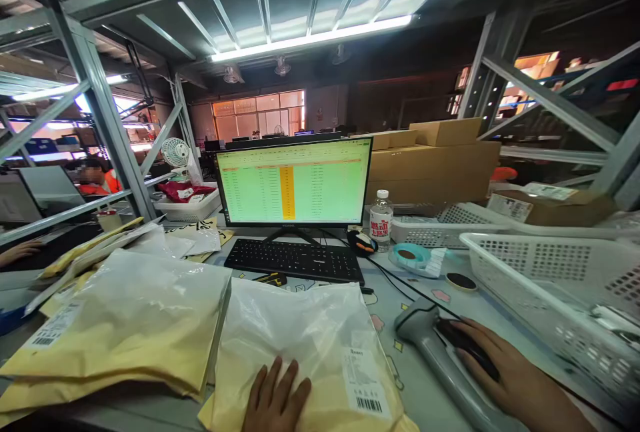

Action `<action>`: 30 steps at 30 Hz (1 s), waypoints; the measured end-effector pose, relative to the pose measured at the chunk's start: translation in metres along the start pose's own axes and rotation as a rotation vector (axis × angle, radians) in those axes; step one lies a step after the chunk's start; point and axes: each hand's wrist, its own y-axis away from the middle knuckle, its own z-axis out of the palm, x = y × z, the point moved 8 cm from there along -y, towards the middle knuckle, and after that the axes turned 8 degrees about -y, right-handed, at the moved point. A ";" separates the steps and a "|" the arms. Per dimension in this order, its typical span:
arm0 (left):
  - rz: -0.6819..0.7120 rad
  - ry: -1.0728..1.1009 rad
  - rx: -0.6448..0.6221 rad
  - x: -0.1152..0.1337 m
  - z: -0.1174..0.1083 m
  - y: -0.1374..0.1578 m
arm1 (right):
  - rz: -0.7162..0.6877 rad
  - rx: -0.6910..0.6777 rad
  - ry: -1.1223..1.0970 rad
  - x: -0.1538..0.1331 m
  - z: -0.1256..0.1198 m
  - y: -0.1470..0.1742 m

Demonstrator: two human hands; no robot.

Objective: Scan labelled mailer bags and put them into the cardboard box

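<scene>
My left hand (277, 395) lies flat, fingers a little apart, on a yellow and white plastic packaging bag (300, 315) at the front of the desk. A white barcode label (364, 379) is stuck on that bag's right side. At the right, my right hand (517, 379) is wrapped over a black computer mouse (470, 345). Just left of the mouse lies a grey handheld barcode scanner (445, 365). A monitor (320, 185) showing a spreadsheet with an orange column stands behind a black keyboard (295, 260).
Similar bags (145, 319) are piled at the left. A white plastic basket (530, 245) stands at the right. A water bottle (381, 222), a tape roll (411, 255) and a yellow-black cutter (273, 279) lie about the keyboard. Cardboard boxes (435, 169) sit behind. Another person's hand (20, 253) shows at far left.
</scene>
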 end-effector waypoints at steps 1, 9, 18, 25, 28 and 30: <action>-0.004 0.002 0.001 0.000 -0.001 0.000 | 0.003 -0.006 0.004 -0.001 0.000 0.001; -0.001 0.009 -0.021 0.000 -0.004 -0.003 | -0.020 -0.016 0.041 0.007 0.005 0.004; -0.008 0.013 -0.046 0.001 -0.006 -0.006 | -0.007 -0.019 0.068 0.013 0.010 0.006; 0.000 0.010 -0.089 0.000 -0.007 -0.006 | -0.028 -0.003 0.050 0.013 0.008 0.004; 0.003 0.019 -0.114 0.000 -0.006 -0.005 | -0.045 -0.007 0.054 0.014 0.009 0.004; -0.004 0.028 -0.127 0.000 -0.007 -0.005 | -0.065 -0.003 0.051 0.016 0.010 0.004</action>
